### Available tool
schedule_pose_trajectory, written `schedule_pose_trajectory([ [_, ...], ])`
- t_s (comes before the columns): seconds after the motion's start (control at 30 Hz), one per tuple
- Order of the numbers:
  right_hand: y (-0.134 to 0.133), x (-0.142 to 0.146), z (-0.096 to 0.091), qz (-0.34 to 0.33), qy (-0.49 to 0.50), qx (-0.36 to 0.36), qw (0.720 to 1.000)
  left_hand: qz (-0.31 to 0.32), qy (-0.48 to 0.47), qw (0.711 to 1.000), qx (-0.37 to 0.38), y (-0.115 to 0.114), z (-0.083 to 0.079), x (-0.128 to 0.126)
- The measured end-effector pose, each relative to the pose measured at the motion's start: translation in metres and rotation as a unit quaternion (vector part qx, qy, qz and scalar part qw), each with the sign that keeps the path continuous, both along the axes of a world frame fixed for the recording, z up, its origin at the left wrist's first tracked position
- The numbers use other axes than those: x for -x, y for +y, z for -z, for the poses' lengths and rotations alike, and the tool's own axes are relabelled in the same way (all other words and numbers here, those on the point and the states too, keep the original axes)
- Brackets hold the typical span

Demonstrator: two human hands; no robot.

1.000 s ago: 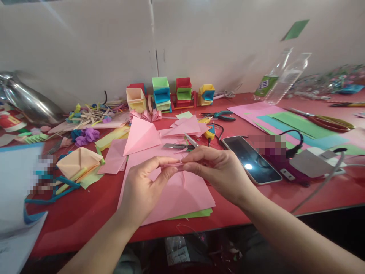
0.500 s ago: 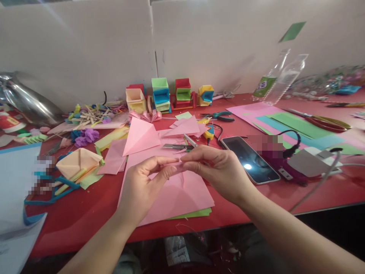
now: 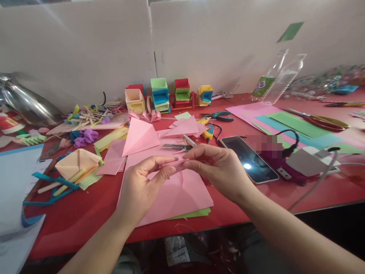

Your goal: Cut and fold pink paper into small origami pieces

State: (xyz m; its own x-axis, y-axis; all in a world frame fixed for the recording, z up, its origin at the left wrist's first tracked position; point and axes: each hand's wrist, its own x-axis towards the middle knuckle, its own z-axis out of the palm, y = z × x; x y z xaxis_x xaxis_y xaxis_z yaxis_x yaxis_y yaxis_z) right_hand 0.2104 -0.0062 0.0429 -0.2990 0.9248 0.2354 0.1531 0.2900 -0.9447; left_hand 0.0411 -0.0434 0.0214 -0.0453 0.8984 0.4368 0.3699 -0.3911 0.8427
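Note:
Between my two hands is a small folded piece of pink paper point(image 3: 177, 166), held just above a stack of pink paper sheets point(image 3: 171, 194). My left hand point(image 3: 145, 179) pinches its left end between thumb and fingers. At the right end, the thumb and forefinger of my right hand point(image 3: 218, 167) close on it. Part of the piece is covered by my fingers. Right behind the hands lie a utility knife point(image 3: 176, 146) and a pointed metal blade point(image 3: 189, 140). A large folded pink sheet point(image 3: 141, 136) rests farther back on the left.
Folded paper boxes point(image 3: 160, 96) stand along the wall. To the right are a phone point(image 3: 248, 160), a white charger point(image 3: 303, 163) with cables, scissors point(image 3: 319, 120) and plastic bottles point(image 3: 285, 82). A peach folded paper point(image 3: 76, 164) and a metal jug point(image 3: 28, 101) sit left.
The pink piece has tilted slightly, so more of its folded edge shows between my fingers. Both hands keep nearly the same place and grip.

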Motion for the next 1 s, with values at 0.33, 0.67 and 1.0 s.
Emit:
schedule_pose_trajectory([
  [0.33, 0.0035, -0.0034, 0.0033, -0.012, 0.041, 0.009, 0.999, 0.010, 0.001, 1.000, 0.026, -0.0007, -0.0002, 0.0010],
  [0.67, 0.0032, -0.0024, 0.0034, -0.026, 0.046, 0.028, 0.998, -0.011, -0.019, 0.997, 0.068, -0.0022, -0.0036, 0.0007],
  [1.0, -0.0007, 0.0003, 0.0010, -0.024, -0.014, -0.020, 0.999, -0.035, -0.003, 0.998, 0.051, -0.0038, -0.0025, -0.0041],
])
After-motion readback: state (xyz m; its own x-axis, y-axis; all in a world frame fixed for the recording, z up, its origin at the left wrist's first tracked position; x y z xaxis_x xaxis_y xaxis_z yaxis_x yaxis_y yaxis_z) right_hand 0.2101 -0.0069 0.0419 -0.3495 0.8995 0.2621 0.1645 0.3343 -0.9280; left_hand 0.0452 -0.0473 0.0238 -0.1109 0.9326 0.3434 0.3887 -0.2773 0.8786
